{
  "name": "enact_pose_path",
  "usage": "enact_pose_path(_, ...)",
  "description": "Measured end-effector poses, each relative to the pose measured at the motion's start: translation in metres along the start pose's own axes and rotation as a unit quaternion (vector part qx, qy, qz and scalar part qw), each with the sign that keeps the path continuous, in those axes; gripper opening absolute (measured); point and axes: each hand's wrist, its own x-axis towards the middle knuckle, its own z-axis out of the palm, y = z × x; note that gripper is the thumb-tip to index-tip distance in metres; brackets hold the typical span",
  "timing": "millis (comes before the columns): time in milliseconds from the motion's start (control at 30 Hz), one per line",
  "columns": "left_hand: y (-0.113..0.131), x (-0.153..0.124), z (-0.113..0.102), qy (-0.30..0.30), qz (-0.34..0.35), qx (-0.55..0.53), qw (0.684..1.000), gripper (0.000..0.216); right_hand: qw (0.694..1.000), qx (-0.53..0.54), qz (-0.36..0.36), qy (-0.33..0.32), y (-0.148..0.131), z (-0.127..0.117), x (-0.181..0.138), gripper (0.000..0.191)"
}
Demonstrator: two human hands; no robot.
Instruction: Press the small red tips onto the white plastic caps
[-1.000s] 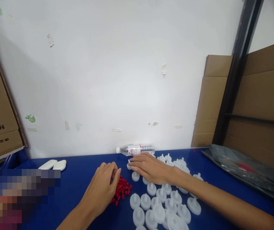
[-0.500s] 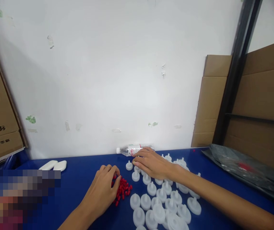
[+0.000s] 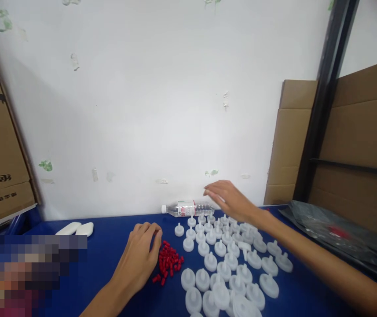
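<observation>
My left hand (image 3: pixel 140 253) is curled beside a heap of small red caps (image 3: pixel 170 259), thumb drawn in towards the index finger. Its fingertips face away, so whatever may be in them is hidden. My right hand (image 3: pixel 228 198) is raised above the far side of the table, fingers stretched out and nothing visible in it. Below it spread many white translucent plastic discs, each with a short nozzle (image 3: pixel 220 248). Most stand nozzle up; at the near edge some lie overlapping (image 3: pixel 221 295).
A clear plastic bottle with a white cap (image 3: pixel 188 208) lies along the wall. Two white rounded objects (image 3: pixel 84 229) rest on the blue table (image 3: pixel 109 237) at left. A grey plastic bag (image 3: pixel 333 229) lies at right, near cardboard (image 3: pixel 289 145) and a dark metal post (image 3: pixel 320 101).
My right hand has lifted off the white discs and moved up and right, uncovering discs and the bottle. My left hand has drawn slightly left, away from the red caps.
</observation>
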Motion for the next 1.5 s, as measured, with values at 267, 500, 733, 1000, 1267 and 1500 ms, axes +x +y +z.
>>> enact_pose_path(267, -0.045, 0.025, -0.014, 0.037, -0.036, 0.115, 0.992, 0.043, 0.975, 0.093, 0.199, -0.008, 0.063, -0.004, -0.095, 0.067)
enact_pose_path(500, -0.073, 0.027, -0.022, -0.017, -0.113, 0.173, 0.978, 0.043, 0.932, 0.25, 0.262, -0.028, 0.076, 0.018, -0.122, 0.072)
enact_pose_path(733, -0.067, 0.025, -0.004, -0.089, -0.111, 0.198, 0.97, 0.043, 0.906, 0.331, 0.262, -0.027, 0.07, 0.031, -0.118, 0.078)
enact_pose_path(1000, -0.077, 0.038, 0.002, -0.122, -0.093, 0.209, 0.966, 0.045, 0.923, 0.292, 0.249, -0.002, 0.067, 0.038, -0.113, 0.056)
enact_pose_path(1267, -0.081, 0.034, -0.001, -0.131, -0.057, 0.187, 0.972, 0.047, 0.958, 0.08, 0.277, -0.016, 0.098, 0.022, -0.128, 0.03)
enact_pose_path(1500, -0.077, 0.03, -0.005, -0.145, -0.041, 0.195, 0.969, 0.045, 0.959, -0.008, 0.265, -0.103, 0.086, 0.025, -0.127, 0.029)
